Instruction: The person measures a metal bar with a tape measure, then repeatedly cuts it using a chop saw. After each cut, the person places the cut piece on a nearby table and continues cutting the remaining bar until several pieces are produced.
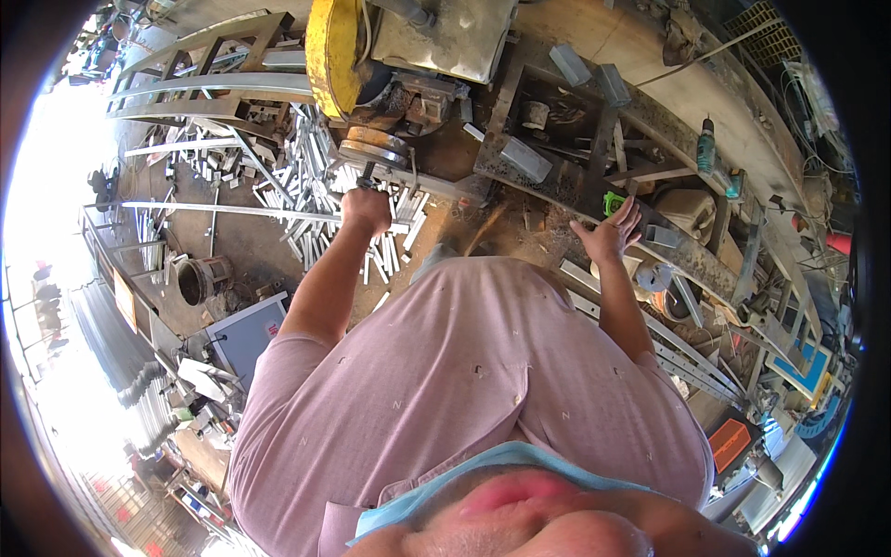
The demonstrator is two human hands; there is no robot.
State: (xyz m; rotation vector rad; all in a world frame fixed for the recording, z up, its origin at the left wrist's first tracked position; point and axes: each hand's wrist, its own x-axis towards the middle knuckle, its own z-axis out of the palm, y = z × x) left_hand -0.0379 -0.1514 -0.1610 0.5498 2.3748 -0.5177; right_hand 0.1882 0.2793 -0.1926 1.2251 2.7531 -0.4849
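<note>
Left hand (367, 213) was curled in a fist around a dark handle (368, 175) at the front of the machine with the yellow guard (330, 56), arm reaching forward. Right hand (609, 240) was spread, gripping nothing I could see, just beside a small green object (613, 203) on the metal bench frame (557, 190); couldn't tell on my feed if they touched. Cut metal pieces (320, 153) littered the floor (249, 249) near a bucket (221, 270).
</note>
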